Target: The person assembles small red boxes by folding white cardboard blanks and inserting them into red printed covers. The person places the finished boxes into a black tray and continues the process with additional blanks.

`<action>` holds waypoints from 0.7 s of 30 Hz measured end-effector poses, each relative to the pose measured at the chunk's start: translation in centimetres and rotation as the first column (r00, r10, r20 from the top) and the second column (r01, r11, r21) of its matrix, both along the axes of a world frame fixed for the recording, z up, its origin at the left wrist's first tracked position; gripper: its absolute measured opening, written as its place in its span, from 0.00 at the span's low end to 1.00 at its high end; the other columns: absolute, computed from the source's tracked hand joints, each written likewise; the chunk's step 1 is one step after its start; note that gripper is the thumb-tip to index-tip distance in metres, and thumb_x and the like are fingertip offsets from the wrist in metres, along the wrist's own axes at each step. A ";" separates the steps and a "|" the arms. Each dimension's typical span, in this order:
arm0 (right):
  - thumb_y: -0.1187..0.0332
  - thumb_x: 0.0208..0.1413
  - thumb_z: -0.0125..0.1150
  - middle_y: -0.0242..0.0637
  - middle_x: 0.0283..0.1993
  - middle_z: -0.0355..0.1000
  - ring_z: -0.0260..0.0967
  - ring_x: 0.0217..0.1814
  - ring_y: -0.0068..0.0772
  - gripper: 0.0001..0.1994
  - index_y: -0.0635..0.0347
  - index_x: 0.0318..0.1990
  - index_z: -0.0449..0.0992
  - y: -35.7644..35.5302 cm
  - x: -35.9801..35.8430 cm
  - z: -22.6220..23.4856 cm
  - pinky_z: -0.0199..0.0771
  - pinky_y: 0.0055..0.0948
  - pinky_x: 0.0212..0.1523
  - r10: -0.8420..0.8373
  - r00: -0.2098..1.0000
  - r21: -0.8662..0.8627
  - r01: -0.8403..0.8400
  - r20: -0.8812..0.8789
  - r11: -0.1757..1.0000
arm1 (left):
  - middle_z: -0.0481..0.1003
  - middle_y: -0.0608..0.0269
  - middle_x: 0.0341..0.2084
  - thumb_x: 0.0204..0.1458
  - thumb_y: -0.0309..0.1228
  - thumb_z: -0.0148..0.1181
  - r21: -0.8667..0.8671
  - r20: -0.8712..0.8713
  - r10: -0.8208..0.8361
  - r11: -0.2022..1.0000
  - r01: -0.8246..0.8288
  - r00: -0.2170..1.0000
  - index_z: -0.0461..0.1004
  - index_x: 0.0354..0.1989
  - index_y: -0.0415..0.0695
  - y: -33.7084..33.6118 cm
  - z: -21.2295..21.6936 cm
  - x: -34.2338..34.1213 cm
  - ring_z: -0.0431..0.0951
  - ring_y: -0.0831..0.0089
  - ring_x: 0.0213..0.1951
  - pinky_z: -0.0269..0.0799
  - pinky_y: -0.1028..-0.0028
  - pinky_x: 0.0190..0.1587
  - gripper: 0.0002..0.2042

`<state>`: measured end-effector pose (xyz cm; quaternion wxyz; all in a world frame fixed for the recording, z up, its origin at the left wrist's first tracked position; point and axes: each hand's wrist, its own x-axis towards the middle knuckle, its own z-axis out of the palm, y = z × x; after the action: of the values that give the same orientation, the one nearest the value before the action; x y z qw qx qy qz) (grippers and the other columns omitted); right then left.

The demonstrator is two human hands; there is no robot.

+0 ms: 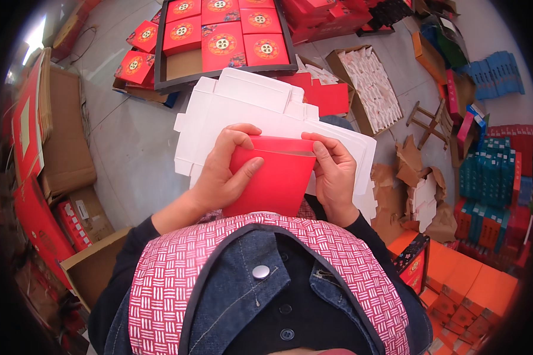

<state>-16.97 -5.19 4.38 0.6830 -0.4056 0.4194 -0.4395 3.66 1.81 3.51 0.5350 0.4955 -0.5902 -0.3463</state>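
Across the pale grey tiled floor [121, 142], I see goods stacked on nearly every side of the room. At the far end lies a dark-rimmed tray [177, 82] of red boxes [222, 44] with round emblems; to its right, an open carton [342, 77] holds rows of white packets [373, 89]. Along my right edge I make out teal packs [488, 168], orange boxes [456, 272] and crumpled brown paper [391, 195]; on the left, brown cardboard [68, 130] leans.

Flat white card [249, 109] spreads beneath and beyond the hands. Over it, close to the patterned apron [361, 266], I have the red packet [272, 183], its top edge parted in a narrow slit. The left hand [224, 163] is half closed around its left side, thumb on the front face. The right hand [334, 174], fingers bent, pinches the top right corner.
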 end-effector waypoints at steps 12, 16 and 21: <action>0.70 0.62 0.53 0.49 0.53 0.72 0.71 0.50 0.28 0.11 0.70 0.45 0.73 2.6 0.1 -0.5 0.71 0.24 0.50 -0.102 0.975 -0.207 0.060 -0.198 0.976 | 0.64 0.47 0.47 0.49 0.20 0.58 -0.010 0.125 0.094 0.996 -0.093 0.988 0.60 0.39 0.41 -0.1 0.3 -1.1 0.67 0.55 0.50 0.62 0.67 0.54 0.14; 0.72 0.61 0.55 0.49 0.52 0.72 0.72 0.48 0.28 0.10 0.69 0.45 0.73 1.6 -0.8 0.1 0.72 0.24 0.50 0.037 0.971 -0.167 -0.078 -0.238 0.983 | 0.65 0.48 0.47 0.49 0.20 0.58 0.016 0.093 0.058 0.998 -0.059 0.994 0.60 0.39 0.41 -0.2 0.4 -0.8 0.67 0.55 0.50 0.62 0.67 0.54 0.14; 0.75 0.57 0.58 0.45 0.46 0.76 0.74 0.43 0.26 0.07 0.68 0.41 0.74 -2.3 -1.7 2.0 0.75 0.24 0.46 0.293 0.935 0.082 -0.282 -0.199 0.956 | 0.65 0.48 0.47 0.49 0.21 0.58 0.019 0.061 0.023 1.000 -0.025 0.998 0.59 0.38 0.42 -0.2 0.4 -0.6 0.67 0.56 0.49 0.62 0.67 0.54 0.13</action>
<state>-18.66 -7.44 6.33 0.7022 -0.4884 0.4365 -0.2789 3.04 1.63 3.90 0.5159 0.5182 -0.5969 -0.3303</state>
